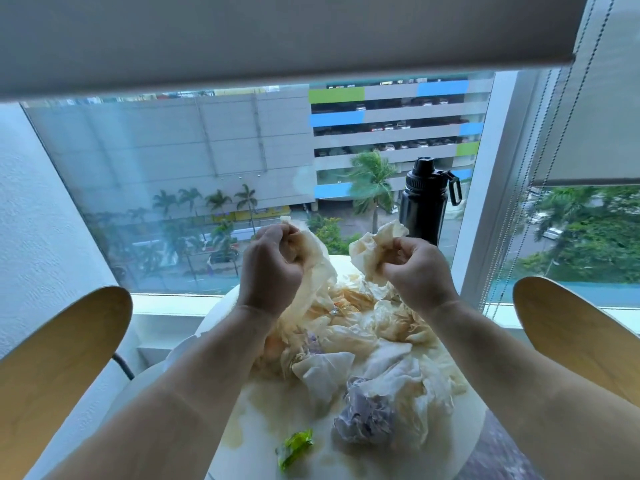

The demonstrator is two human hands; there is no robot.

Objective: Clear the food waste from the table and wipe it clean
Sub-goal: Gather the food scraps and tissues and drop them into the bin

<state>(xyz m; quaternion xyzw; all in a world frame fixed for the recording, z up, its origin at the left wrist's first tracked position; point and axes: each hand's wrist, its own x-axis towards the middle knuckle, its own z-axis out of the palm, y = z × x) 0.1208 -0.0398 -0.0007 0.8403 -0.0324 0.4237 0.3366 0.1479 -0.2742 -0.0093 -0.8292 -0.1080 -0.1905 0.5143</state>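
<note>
My left hand (273, 263) grips a dirty sheet (320, 273), my right hand (420, 270) a paper ball (370, 251); the pile (381, 341) lies just below.

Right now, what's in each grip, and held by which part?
Left grip clutches the top end of a stained paper sheet that trails down to the pile. Right grip clutches a crumpled paper wad by its lower right side.
</note>
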